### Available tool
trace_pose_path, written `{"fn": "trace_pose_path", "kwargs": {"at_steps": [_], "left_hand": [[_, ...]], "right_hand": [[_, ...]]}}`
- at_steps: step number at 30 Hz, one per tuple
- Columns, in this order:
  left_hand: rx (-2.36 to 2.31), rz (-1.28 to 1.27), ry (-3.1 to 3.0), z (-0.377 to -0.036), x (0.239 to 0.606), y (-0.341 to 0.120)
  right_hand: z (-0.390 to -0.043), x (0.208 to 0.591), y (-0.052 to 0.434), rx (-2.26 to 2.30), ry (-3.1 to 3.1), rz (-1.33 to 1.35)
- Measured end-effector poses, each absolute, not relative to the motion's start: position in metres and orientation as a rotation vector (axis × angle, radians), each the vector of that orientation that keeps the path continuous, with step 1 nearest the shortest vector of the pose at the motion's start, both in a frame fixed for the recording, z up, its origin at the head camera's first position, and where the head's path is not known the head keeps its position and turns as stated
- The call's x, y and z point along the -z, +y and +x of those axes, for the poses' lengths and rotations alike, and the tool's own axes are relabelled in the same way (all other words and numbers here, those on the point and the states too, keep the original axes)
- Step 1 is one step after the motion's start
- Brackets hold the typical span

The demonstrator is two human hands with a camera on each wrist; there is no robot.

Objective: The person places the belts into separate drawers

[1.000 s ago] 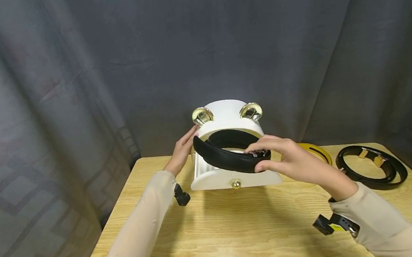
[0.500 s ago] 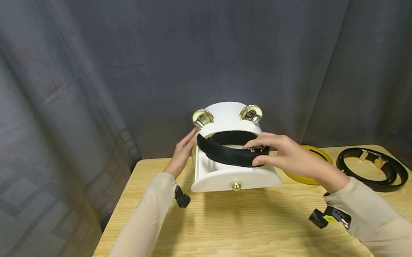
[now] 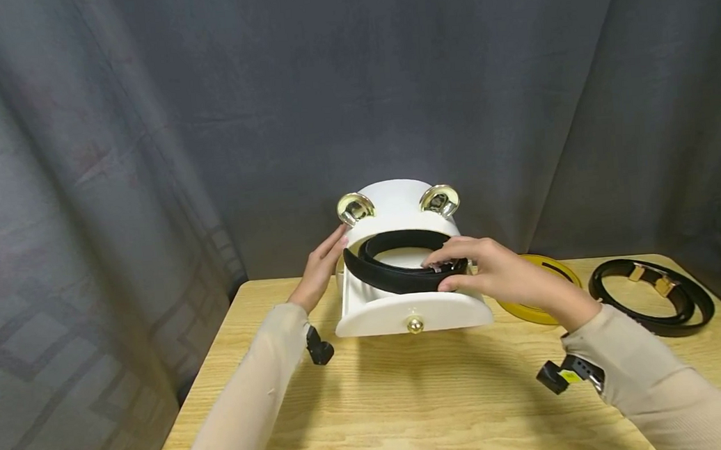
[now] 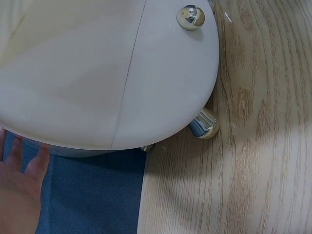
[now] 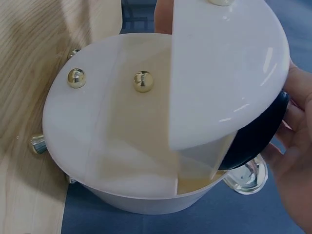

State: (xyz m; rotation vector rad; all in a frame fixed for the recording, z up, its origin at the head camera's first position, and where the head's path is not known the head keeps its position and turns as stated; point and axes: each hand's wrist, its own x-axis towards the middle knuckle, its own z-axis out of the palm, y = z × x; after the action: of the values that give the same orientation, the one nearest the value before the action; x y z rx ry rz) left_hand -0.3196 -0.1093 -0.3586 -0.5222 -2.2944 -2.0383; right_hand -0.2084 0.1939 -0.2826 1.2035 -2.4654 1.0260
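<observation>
Black leather is what I watch here: the coiled black belt (image 3: 401, 267) sits a little lower and further back than it did a second ago, when it hung forward past the front lip of the white round box (image 3: 413, 312). Half a second ago it was already easing in; now most of the coil lies inside the open drawer section, in the middle of the head view, just above the small gold knob (image 3: 414, 325). I judge the belt is nearly seated in the drawer, though its near edge is not yet flat.

My right hand (image 3: 496, 275) is curled round the right end of the coil, thumb underneath and fingers over the top where the buckle seems to be; the buckle itself is mostly hidden. In the right wrist view the belt (image 5: 258, 134) shows as a dark edge under the white lid at centre right, with my fingers (image 5: 295, 141) against it.

My left hand (image 3: 321, 264) lies with straight fingers flat against the left wall of the box, steadying it, holding nothing. The left wrist view shows only part of that hand (image 4: 19, 190) at the lower left, beside the white wall.

At the right of the head view, a yellow belt (image 3: 543, 289) and another black belt (image 3: 654, 295) lie coiled on the wooden table (image 3: 448, 400).
</observation>
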Motion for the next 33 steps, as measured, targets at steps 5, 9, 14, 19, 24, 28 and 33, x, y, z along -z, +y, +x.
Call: {"fn": "trace_pose_path", "kwargs": {"at_steps": [5,9,14,19,24,28,33], "left_hand": [[2.019,-0.525,-2.300,-0.319,0.360,-0.109],[2.005,-0.533,-2.307,-0.319,0.360,-0.108],[1.990,-0.536,-2.317,-0.320,0.359,-0.109],[1.988,-0.540,-2.321,-0.320,0.358,-0.109],[2.000,-0.526,-2.315,-0.320,0.358,-0.109],[1.988,-0.513,-2.314,-0.319,0.358,-0.109],[1.970,-0.514,-2.319,-0.318,0.359,-0.109]], "right_hand": [[-0.212,0.287,0.196,-1.033,-2.535,1.195],[-0.215,0.288,0.198,-1.032,-2.552,1.210],[-0.222,0.287,0.200,-1.028,-2.584,1.247],[-0.226,0.286,0.201,-0.993,-2.666,1.241],[-0.227,0.287,0.201,-0.949,-2.697,1.285],[-0.227,0.288,0.200,-0.880,-2.679,1.328],[-0.228,0.288,0.200,-0.842,-2.639,1.380]]}}
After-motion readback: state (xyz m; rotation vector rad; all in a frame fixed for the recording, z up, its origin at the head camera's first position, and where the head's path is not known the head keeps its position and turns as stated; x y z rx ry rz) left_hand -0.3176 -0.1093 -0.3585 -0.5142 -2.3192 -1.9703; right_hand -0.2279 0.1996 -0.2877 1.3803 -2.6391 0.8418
